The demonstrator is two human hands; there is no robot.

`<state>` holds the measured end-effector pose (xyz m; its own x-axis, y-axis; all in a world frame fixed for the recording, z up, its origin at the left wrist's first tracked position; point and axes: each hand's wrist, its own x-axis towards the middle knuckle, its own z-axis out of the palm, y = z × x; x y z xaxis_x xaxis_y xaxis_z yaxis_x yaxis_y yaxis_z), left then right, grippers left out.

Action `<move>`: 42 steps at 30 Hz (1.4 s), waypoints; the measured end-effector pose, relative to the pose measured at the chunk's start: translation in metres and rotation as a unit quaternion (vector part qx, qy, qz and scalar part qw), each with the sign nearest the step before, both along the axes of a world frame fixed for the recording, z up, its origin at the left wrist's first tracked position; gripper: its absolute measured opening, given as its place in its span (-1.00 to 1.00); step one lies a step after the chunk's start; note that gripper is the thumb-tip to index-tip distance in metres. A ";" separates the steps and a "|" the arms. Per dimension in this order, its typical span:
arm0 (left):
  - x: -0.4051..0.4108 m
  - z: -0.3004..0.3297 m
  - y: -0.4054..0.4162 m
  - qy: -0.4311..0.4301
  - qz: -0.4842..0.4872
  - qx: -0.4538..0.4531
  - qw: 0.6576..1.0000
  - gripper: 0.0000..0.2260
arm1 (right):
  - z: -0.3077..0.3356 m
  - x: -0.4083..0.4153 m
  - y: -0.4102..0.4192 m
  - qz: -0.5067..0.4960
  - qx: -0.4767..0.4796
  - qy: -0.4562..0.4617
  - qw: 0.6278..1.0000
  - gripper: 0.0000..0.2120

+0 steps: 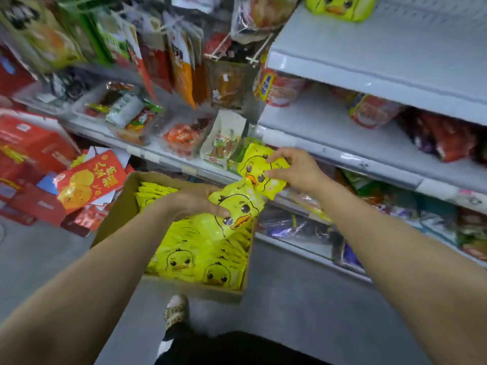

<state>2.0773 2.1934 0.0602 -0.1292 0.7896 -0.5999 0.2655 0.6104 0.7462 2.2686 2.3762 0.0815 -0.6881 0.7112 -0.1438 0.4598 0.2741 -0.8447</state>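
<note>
A cardboard box [117, 219] on the floor holds several yellow snack packets printed with a duck face [192, 256]. My left hand [195, 202] grips one yellow duck packet [241, 206] just above the box. My right hand [295, 169] pinches a second yellow duck packet [254, 169] higher up, in front of the white shelf edge [342, 148]. One more yellow duck packet [340, 6] lies on the top shelf at the right.
White store shelves [369, 61] at the right carry red and mixed snack bags. Hanging packets and trays of snacks fill the middle left. Red gift boxes [29, 151] are piled on the floor at the left. My foot [175, 309] stands behind the box.
</note>
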 end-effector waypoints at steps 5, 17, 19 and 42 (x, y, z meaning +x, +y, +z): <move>0.063 0.065 0.041 0.052 -0.002 0.062 0.997 -0.40 | 0.075 0.080 0.025 -0.032 0.008 0.023 0.999 -0.33; 0.126 0.194 0.133 0.193 -0.123 0.167 0.959 -0.69 | 0.176 0.190 0.075 -0.116 -0.050 0.163 0.978 -0.69; 0.127 0.205 0.152 0.201 -0.142 0.172 0.954 -0.72 | 0.184 0.201 0.084 -0.129 -0.030 0.175 0.975 -0.74; 0.010 0.257 0.402 0.399 -0.244 0.180 0.865 -0.22 | 0.247 0.130 0.281 -0.205 0.081 0.216 0.951 -0.74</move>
<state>2.0869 2.5954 0.3176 0.0117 0.9841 -0.1772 0.9449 0.0472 0.3240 2.3985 2.6568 0.3287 -0.3186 0.9209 0.2247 0.1748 0.2900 -0.9409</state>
